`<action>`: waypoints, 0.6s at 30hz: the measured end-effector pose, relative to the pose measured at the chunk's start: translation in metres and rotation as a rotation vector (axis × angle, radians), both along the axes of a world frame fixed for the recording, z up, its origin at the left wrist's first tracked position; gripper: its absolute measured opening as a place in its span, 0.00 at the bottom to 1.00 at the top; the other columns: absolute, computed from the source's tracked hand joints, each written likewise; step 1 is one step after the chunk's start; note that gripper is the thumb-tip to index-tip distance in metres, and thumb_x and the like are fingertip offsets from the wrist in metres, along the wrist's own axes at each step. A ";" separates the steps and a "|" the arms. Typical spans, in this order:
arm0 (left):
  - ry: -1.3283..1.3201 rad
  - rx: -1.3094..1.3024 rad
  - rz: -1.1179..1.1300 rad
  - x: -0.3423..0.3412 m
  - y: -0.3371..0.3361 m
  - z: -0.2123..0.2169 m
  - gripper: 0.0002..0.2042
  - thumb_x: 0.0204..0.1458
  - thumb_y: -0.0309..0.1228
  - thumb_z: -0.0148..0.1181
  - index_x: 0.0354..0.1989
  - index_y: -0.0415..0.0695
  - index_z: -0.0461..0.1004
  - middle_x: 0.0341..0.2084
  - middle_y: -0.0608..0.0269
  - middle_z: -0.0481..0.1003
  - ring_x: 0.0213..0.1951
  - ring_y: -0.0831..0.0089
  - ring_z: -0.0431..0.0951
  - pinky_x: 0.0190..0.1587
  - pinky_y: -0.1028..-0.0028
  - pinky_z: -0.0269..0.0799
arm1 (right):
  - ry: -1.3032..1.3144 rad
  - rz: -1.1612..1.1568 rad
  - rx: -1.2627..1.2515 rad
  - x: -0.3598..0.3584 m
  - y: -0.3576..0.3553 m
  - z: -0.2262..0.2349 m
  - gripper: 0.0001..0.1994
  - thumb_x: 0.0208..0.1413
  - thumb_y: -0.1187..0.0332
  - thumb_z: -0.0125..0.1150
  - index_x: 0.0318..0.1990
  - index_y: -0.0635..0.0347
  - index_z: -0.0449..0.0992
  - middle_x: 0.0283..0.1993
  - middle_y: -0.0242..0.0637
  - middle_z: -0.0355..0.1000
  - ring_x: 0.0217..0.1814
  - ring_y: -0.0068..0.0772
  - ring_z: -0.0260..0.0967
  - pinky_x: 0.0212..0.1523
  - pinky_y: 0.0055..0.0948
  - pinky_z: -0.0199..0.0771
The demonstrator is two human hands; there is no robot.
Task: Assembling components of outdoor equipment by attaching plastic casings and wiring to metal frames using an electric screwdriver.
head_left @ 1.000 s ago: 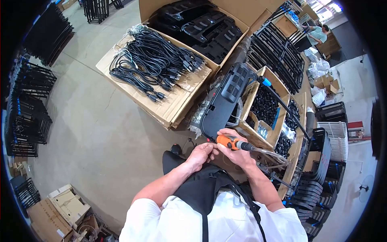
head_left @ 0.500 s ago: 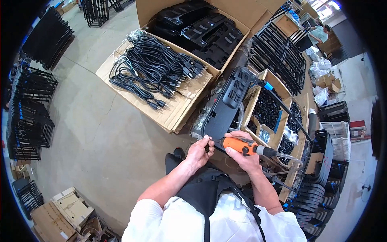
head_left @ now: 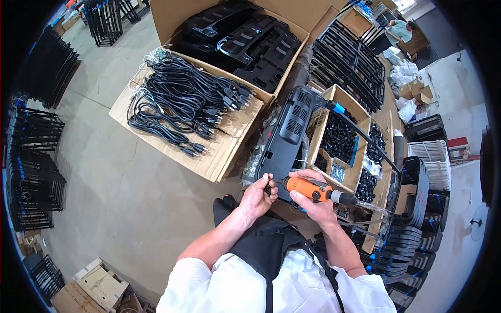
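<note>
My right hand (head_left: 319, 208) is wrapped round an orange air screwdriver (head_left: 302, 188), held level with its tip pointing left. A clear hose (head_left: 373, 207) runs from its back end. Right by the tip, my left hand (head_left: 254, 198) is closed, thumb and fingertips together. Small dark pieces (head_left: 269, 189) show between its fingers; they look like screws, but are too small to be sure. Just beyond both hands lies a long black plastic housing (head_left: 275, 156) with a raised vented cover (head_left: 298, 116). A black tube frame (head_left: 360, 130) joins its far end.
Right of the housing stands a divided wooden box (head_left: 312, 151) with black small parts. Black power cords (head_left: 180, 99) lie on cardboard at the left, before a carton (head_left: 313, 15) of black plastic covers. Stacked black frames (head_left: 349, 65) stand beyond. A person (head_left: 399, 32) is far right.
The view has shifted, so the surroundings sit slightly further left. Both hands keep the same hold, with the screwdriver's tip still beside my left fingers.
</note>
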State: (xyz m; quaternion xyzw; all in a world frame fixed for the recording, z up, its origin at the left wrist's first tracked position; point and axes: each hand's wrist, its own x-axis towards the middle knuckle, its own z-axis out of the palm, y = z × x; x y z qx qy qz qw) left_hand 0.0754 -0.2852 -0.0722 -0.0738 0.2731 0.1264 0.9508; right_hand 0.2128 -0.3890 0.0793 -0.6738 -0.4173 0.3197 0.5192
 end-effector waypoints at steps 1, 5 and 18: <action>0.010 0.016 -0.022 0.001 0.002 0.000 0.11 0.73 0.42 0.55 0.49 0.48 0.77 0.30 0.69 0.75 0.31 0.73 0.74 0.35 0.74 0.71 | -0.002 -0.003 -0.002 0.000 0.000 0.000 0.25 0.56 0.77 0.73 0.61 0.61 0.73 0.60 0.42 0.79 0.61 0.34 0.78 0.64 0.36 0.77; 0.006 -0.012 -0.035 0.004 0.004 0.005 0.11 0.73 0.42 0.55 0.49 0.49 0.76 0.29 0.70 0.75 0.31 0.73 0.74 0.35 0.74 0.72 | -0.020 -0.022 -0.022 -0.001 0.003 -0.001 0.25 0.56 0.76 0.73 0.61 0.61 0.73 0.60 0.42 0.79 0.61 0.35 0.78 0.64 0.36 0.78; 0.132 0.225 -0.208 -0.007 -0.002 0.012 0.17 0.78 0.39 0.38 0.54 0.40 0.72 0.43 0.55 0.82 0.40 0.68 0.84 0.44 0.68 0.83 | -0.102 -0.048 -0.031 -0.002 0.043 -0.027 0.25 0.57 0.77 0.71 0.62 0.62 0.73 0.59 0.43 0.79 0.59 0.33 0.78 0.63 0.33 0.78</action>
